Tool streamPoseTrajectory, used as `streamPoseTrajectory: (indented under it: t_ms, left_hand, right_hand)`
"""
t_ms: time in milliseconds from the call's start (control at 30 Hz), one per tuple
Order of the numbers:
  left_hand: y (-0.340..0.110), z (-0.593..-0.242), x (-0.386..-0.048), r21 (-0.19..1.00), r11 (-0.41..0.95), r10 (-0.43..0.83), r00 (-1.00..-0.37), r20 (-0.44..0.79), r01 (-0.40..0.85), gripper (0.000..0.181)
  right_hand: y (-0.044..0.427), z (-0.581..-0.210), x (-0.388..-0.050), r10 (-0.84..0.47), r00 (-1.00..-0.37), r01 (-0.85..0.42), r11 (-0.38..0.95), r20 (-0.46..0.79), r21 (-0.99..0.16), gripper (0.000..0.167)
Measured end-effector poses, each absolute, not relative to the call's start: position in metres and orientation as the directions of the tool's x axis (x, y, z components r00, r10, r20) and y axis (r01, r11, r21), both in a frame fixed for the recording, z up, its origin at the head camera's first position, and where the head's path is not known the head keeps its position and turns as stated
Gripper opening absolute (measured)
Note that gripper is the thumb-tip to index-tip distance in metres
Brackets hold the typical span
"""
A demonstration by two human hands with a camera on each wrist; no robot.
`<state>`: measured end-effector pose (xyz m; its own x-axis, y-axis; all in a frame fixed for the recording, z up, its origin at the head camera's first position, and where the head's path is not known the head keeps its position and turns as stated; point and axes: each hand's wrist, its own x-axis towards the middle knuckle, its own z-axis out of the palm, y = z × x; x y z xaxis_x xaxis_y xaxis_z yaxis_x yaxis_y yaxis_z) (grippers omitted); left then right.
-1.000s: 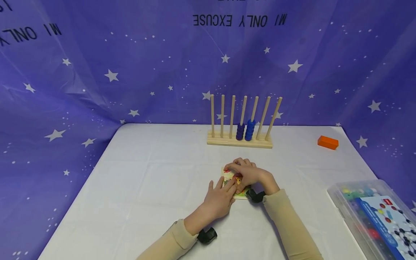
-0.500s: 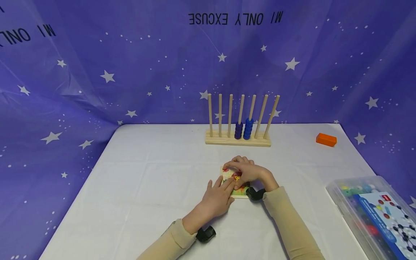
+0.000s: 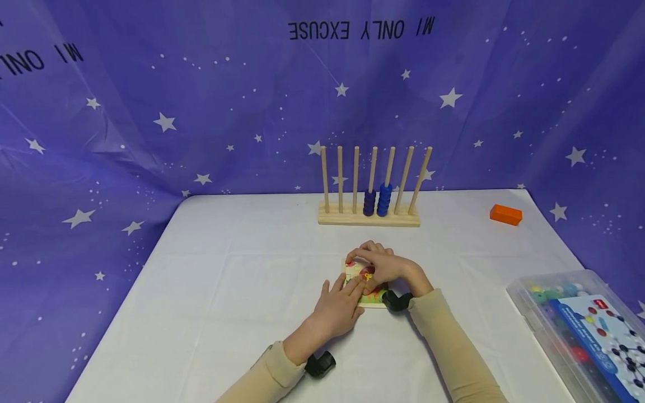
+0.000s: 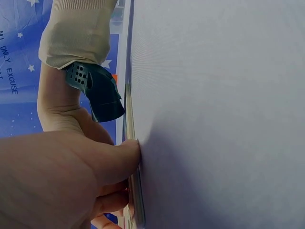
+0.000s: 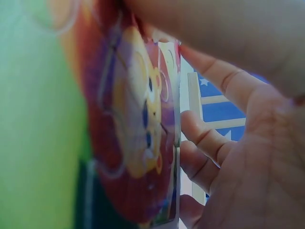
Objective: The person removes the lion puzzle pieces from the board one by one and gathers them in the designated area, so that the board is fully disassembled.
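Left hand, fingers straight, and right hand, arched, meet over the white table; whether the right pinches anything, I cannot tell. Beneath them lies the picture puzzle, ahead and rightward of the left palm, more under the right hand, its long axis masked.

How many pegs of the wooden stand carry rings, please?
2: the fourth peg from the left holds dark purple rings, and the fifth peg holds blue ones. No peg looks hidden.
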<state>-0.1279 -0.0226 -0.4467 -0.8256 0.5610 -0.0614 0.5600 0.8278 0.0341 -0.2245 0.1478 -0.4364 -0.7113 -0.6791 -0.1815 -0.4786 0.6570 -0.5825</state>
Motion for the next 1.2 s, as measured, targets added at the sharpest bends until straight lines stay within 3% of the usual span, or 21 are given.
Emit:
streamPoseTrajectory:
  t_ms: [667,900,1200]
  left_hand:
    - [-0.0226,-0.4471,-0.1281,0.031,0.829,0.559,-0.827,-0.055,0.559,0.052]
    - [-0.0215,-0.4480,-0.1280,0.023,0.828,0.560,-0.827,-0.058,0.560,0.052]
    - [-0.0209,-0.4466,-0.1276,0.040,0.836,0.548,-0.829,-0.106,0.548,0.054]
  right_hand:
    - [0.1468,-0.4357,-0.2248,-0.711,-0.685,-0.483,0.607,-0.160,-0.632,0.069]
    - [0.1509,-0.4351,-0.2252,-0.741,-0.652,-0.500,0.578,-0.159,-0.646,0.076]
    - [0.1558,-0.4410,-0.2303,-0.767,-0.634,-0.552,0.537,-0.097,-0.638,0.052]
